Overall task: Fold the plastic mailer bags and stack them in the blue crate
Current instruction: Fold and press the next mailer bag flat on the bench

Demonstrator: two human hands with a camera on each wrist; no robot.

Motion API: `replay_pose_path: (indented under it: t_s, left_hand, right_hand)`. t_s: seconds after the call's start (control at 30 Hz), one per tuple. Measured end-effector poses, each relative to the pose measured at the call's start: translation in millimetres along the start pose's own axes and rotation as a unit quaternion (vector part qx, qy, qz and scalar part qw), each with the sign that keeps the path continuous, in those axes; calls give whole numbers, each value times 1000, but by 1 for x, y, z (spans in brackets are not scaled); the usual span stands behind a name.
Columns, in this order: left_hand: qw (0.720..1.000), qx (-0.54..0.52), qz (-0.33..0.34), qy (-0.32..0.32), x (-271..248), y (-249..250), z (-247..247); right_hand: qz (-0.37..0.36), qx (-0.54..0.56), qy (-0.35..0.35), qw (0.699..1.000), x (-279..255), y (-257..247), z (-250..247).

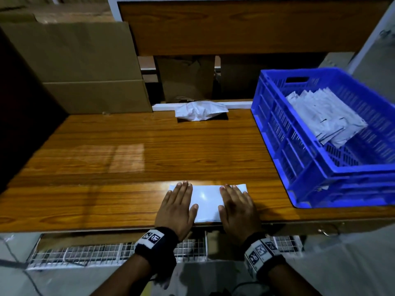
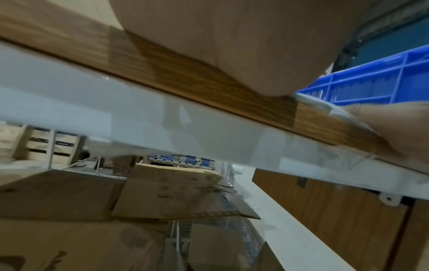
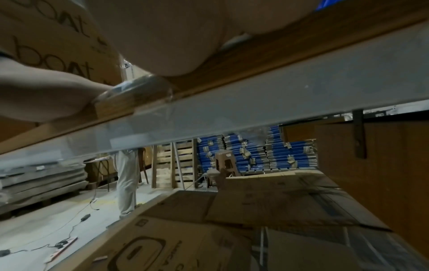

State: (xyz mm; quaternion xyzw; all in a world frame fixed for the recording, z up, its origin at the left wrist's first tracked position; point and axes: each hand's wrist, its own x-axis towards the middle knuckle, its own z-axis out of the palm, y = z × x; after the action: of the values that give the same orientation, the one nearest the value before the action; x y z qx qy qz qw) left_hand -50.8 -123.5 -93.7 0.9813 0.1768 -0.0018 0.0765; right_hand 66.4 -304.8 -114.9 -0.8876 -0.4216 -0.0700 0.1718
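A white mailer bag (image 1: 206,201) lies flat at the near edge of the wooden table (image 1: 128,159). My left hand (image 1: 178,207) presses its left end with straight fingers. My right hand (image 1: 238,207) lies flat on its right end. The blue crate (image 1: 299,146) stands on the table's right side and holds several folded white bags (image 1: 324,118). A crumpled white bag (image 1: 199,111) lies at the back middle of the table. Both wrist views show mostly palm and the table's edge from below; a strip of the blue crate (image 2: 371,86) shows in the left wrist view.
Flat cardboard sheets (image 1: 81,67) lean at the back left. A wooden panel (image 1: 235,24) rises behind the table. A wire mesh rack (image 1: 96,253) sits below the table's front edge. A person in light trousers (image 3: 126,183) stands on the floor beyond the table.
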Motion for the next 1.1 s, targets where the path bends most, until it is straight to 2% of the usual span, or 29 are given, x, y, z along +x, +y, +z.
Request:
replay_pose_path:
  t_s: [0.2,0.33,0.47,0.57,0.67,0.77,0.83,0.97,1.1]
  left_hand:
    - [1000,-1,2,-7,-1,-13,-5]
    - [1000,-5,-9,2,-5,-24,-7]
    - [1000,16,-9,-20,-3,-26,-3]
    - [999,50,9,-6,1,-27,-8]
    - [993,68,94,22,3,-14,-12]
    - [982,55,178,14,-1,9,-3]
    - [984,49,171,2,-6,14,4]
    - [984,33,176,2,-7,10,4]
    - [982,29,184,-35,-6,6,1]
  right_hand:
    - [6,4,-50,999,4,22,-14]
    - [4,-29,-57,998,0,35,-21]
    - [26,-44,-60,997,1,29,-20]
    - [27,-66,-65,995,4,28,-24]
    - [-17,-93,-58,994,8,19,-32]
    - [-133,-90,-64,985,2,3,-26]
    - [-167,-92,-72,979,-5,-1,-17]
    - [-173,-89,-61,979,-8,2,-13]
    - [-153,-99,-103,978,-8,-2,-16]
